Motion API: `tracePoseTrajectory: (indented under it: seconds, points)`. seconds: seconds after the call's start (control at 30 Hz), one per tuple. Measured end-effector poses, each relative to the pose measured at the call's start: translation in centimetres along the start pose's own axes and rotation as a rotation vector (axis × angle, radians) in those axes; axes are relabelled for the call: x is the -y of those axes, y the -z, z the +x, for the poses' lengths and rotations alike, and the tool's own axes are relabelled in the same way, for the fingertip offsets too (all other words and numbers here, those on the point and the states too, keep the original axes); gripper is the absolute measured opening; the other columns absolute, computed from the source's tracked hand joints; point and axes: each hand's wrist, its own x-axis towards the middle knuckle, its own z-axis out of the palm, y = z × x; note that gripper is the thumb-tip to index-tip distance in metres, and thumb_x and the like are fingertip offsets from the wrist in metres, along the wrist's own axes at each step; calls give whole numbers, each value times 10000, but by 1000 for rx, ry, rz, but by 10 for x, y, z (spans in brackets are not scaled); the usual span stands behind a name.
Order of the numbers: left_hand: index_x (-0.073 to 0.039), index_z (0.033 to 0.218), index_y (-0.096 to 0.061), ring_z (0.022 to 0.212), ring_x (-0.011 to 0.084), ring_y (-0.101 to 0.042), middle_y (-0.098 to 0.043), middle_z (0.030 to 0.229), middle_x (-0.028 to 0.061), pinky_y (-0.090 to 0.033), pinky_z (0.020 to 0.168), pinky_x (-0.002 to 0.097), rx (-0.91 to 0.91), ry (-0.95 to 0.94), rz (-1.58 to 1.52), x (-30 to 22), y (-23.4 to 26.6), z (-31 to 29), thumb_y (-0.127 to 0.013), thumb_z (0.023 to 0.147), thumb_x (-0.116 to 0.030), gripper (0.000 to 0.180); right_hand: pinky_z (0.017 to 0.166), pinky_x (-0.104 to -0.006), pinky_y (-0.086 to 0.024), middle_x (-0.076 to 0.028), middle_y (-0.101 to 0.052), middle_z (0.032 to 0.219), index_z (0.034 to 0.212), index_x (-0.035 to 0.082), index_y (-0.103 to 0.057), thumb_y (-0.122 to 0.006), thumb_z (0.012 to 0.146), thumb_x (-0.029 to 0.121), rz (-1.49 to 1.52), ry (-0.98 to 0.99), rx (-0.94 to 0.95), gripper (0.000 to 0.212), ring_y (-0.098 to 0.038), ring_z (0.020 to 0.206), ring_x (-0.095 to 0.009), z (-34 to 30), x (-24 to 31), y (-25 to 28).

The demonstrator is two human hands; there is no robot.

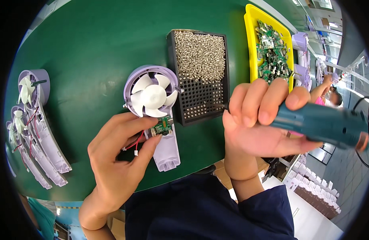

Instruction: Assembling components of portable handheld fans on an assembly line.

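A lilac handheld-fan housing (166, 154) with white blades (153, 96) lies on the green table in front of me. My left hand (121, 146) pinches a small green circuit board (162, 126) at the upper part of its handle, just below the blades. Red and black wires with a white plug (136, 152) hang out beside those fingers. My right hand (264, 116) is wrapped round a teal electric screwdriver (316, 122), held sideways. Its thin bit (216, 106) points left, over the lower part of a black screw tray (202, 98); whether the tip touches a screw I cannot tell.
Loose silver screws (199, 54) fill the tray's far half. Behind it on the right, a yellow bin (251, 44) holds many circuit boards (272, 52). Several half-built fan housings (44, 132) lie at the far left. Another person (328, 92) is at the right.
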Motion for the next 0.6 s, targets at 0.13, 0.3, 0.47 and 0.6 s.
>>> tracePoseTrajectory:
  seconds: [0.13, 0.3, 0.47, 0.6]
  points:
    - [5, 1013, -695, 740, 157, -664, -677, 974, 121, -542, 656, 248, 11, 19, -3, -4, 0, 0, -768, 760, 60, 269, 511, -332, -395, -66, -503, 808, 1193, 55, -572, -422, 886, 781, 35, -1, -33, 803, -480, 618, -180, 4, 0, 5]
    - [-7, 1000, -699, 805, 195, -622, -565, 1023, 107, -521, 630, 265, 16, -102, 242, -10, 2, -2, -772, 746, 68, 275, 461, -308, -364, -54, -503, 770, 1160, 74, -574, -417, 875, 795, 27, 20, -54, 792, -463, 570, -164, 3, 2, -2]
    - [-11, 995, -707, 812, 184, -564, -477, 1048, 101, -496, 597, 262, -1, -178, 293, -10, 2, 0, -790, 722, 67, 296, 436, -291, -348, -44, -501, 748, 1106, 104, -563, -439, 893, 750, -17, 36, -128, 692, -459, 543, -155, 3, 4, -7]
    - [-11, 995, -711, 794, 175, -558, -480, 1035, 96, -484, 577, 260, -22, -194, 288, -7, 1, -2, -802, 703, 61, 314, 437, -289, -344, -46, -501, 759, 1124, 102, -557, -437, 905, 731, -28, 44, -84, 677, -466, 544, -159, 3, 4, -8]
